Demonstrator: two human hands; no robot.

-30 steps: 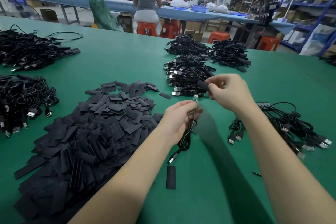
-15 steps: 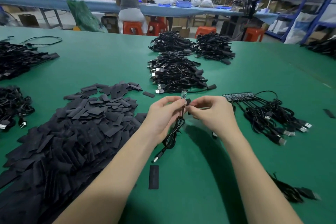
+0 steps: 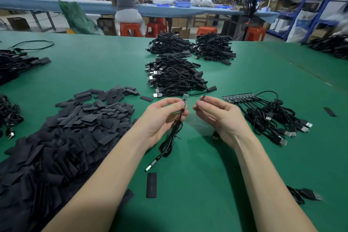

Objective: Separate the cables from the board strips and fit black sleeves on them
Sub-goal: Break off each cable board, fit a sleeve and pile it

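Left hand (image 3: 160, 117) pinches a light, limp cable (image 3: 170, 141) just below its small, fragile board (image 3: 185, 97); right hand (image 3: 218, 114) pinches a soft black sleeve (image 3: 201, 100) beside it.

One head camera here, looking forward and down from close above my hands (image 3: 190, 117) across the green table (image 3: 263, 73); the wide lens probably bends the far edges.
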